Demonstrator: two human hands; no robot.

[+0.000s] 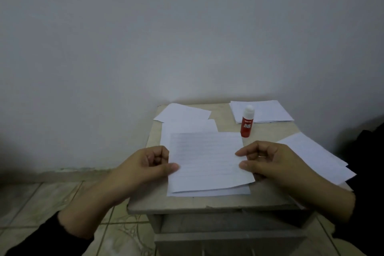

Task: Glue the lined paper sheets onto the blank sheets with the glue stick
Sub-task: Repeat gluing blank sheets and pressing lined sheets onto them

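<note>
I held the lined sheet (pixel 207 160) by its two side edges, just above the small table (pixel 207 201). My left hand (pixel 145 165) pinched the left edge, thumb on top and the other fingers curled underneath. My right hand (pixel 272 162) pinched the right edge the same way, with the thumb and forefinger on the paper and the rest of the fingers curled in behind. The sheet's faint ruled lines faced me, and its near edge curved up a little on the right.

Directly under it lay a blank sheet (pixel 207 193) flat on the table, showing as a strip along the near side and a band along the left. More white paper stuck out from beneath at the far edge.

The glue stick (pixel 247 121) stood upright with its white cap on, just beyond the far right corner of the sheet I held, well apart from both my hands. Behind it, at the far right corner of the table, sat a stack of paper (pixel 266 111). Another loose sheet (pixel 182 112) lay at the far left corner, slightly skewed. To my right, a couple of sheets (pixel 320 156) hung over the table's right edge.

Both my sleeves were dark. The table stood against a plain pale wall (pixel 187 37), on a tiled floor (pixel 41 199).
</note>
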